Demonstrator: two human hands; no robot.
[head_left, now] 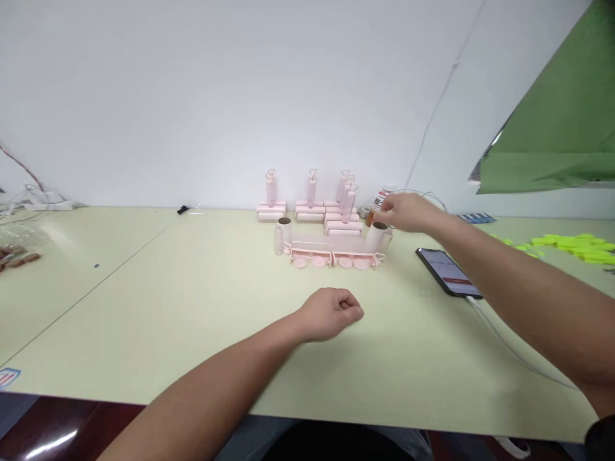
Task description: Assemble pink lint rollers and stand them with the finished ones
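Note:
My left hand (331,314) rests on the pale green table (192,307) as a loose fist with nothing in it. My right hand (408,212) reaches far forward, its curled fingertips at a small bottle with a white and orange label (381,200). Just below that hand stands a pink tube (375,237). Whether the fingers grip the bottle or only touch it is unclear. Between the tube and a second pink tube (283,232) lies a flat pink tray (331,244) with round pink discs (331,261) in front of it.
Behind the tray stand several pink block bases with upright heart-topped tubes (311,198). A phone (446,271) with a white cable lies at the right. Yellow-green pieces (567,244) and a green cloth (557,128) are at far right. Cables and a power strip (43,203) sit at far left.

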